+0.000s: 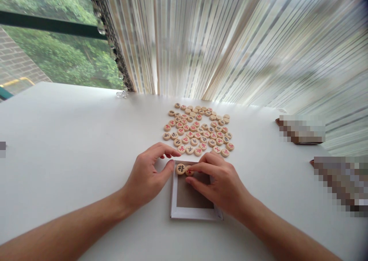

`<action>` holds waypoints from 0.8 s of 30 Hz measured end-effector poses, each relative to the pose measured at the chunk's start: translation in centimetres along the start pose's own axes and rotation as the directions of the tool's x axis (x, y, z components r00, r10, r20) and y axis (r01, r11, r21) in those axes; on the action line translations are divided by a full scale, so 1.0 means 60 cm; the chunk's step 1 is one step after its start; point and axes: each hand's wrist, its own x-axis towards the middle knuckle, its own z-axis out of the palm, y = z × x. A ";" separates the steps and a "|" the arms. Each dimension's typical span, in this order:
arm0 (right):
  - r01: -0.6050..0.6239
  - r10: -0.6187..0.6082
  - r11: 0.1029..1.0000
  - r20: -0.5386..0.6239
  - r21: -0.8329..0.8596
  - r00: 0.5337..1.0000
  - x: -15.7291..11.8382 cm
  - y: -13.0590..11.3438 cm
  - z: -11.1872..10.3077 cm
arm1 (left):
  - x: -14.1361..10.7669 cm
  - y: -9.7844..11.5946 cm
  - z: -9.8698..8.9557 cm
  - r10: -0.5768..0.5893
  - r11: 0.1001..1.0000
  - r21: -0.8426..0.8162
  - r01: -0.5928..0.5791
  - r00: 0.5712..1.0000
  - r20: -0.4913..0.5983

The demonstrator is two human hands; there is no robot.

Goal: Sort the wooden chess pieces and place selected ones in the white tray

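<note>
A shallow white box (195, 213) with a brown bottom lies in front of me. In its far left corner rests a Chinese chess piece with a black character (181, 169). Right beside it is a piece with a red mark (189, 171), partly covered by the index finger of my right hand (220, 176), whose thumb is at its near side. My left hand (148, 172) is open with the fingers apart; its thumb is at the box's left rim and its fingertips hover close to a red-marked piece (181, 149).
Beyond the box, several round wooden pieces (194, 141) spread over the white table (86, 138), some with plain faces up. A string curtain (184, 42) and a window stand behind. Two blurred-out brown-edged objects (304, 132) lie at the right. A small clear item (122, 94) sits at the table's far edge.
</note>
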 end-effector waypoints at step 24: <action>0.104 -0.097 0.994 0.119 -0.046 0.988 -0.005 -0.013 0.001 | 0.002 0.003 0.000 -0.014 1.000 0.004 0.014 1.000 -0.005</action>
